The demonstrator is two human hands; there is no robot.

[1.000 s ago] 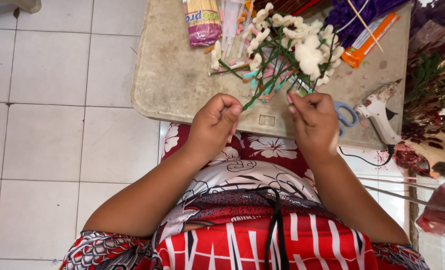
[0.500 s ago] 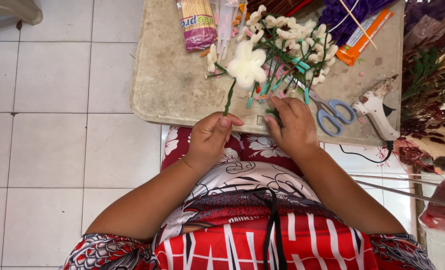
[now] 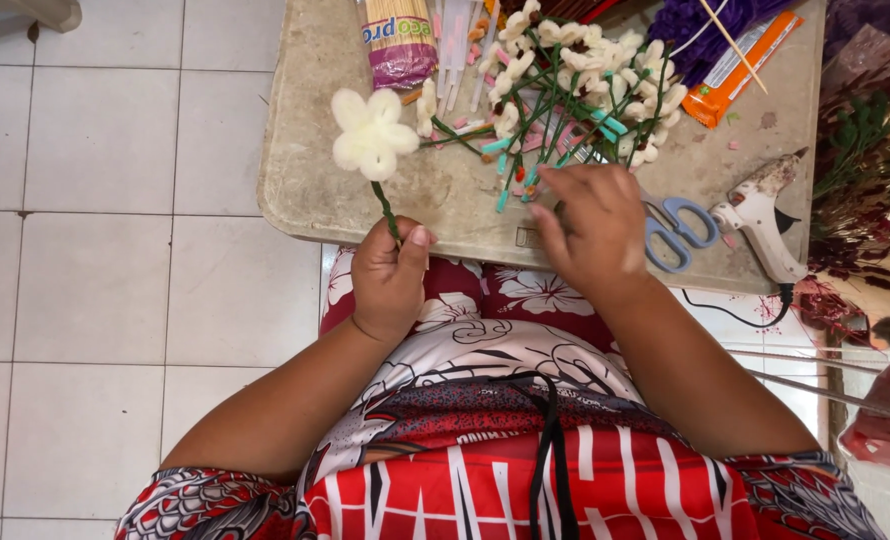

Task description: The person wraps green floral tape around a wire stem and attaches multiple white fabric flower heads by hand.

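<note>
Two hands work at the near edge of a low stone-coloured table (image 3: pixel 305 190). The left hand (image 3: pixel 389 275) is closed around a thin green stem (image 3: pixel 389 212), thumb and fingers pinching it just off the table's front edge. The stem runs up toward 12 o'clock and ends in a white fluffy flower (image 3: pixel 370 133) with five rounded petals, held above the table surface at about 11 o'clock from the hand.

The right hand (image 3: pixel 593 225) lies palm down on the table, fingers spread loosely and pointing toward 10 o'clock. Its fingertips reach the near fringe of a heap of small white flowers (image 3: pixel 575 75) on green stems, which sits at 12 o'clock from it. Whether the fingers grip any stem there, I cannot tell.

Blue-handled scissors (image 3: pixel 677 232) lie just beside the right hand at 3 o'clock. Farther at 3 o'clock rests a white glue gun (image 3: pixel 765 208), its black cord trailing off the edge. A bundle of wooden sticks (image 3: pixel 397 35) in a purple-ended wrapper stands at 1 o'clock from the white flower. An orange packet (image 3: pixel 740 70) lies at 1 o'clock from the right hand, beside purple material (image 3: pixel 705 20). White floor tiles (image 3: pixel 105 250) fill the left side.
</note>
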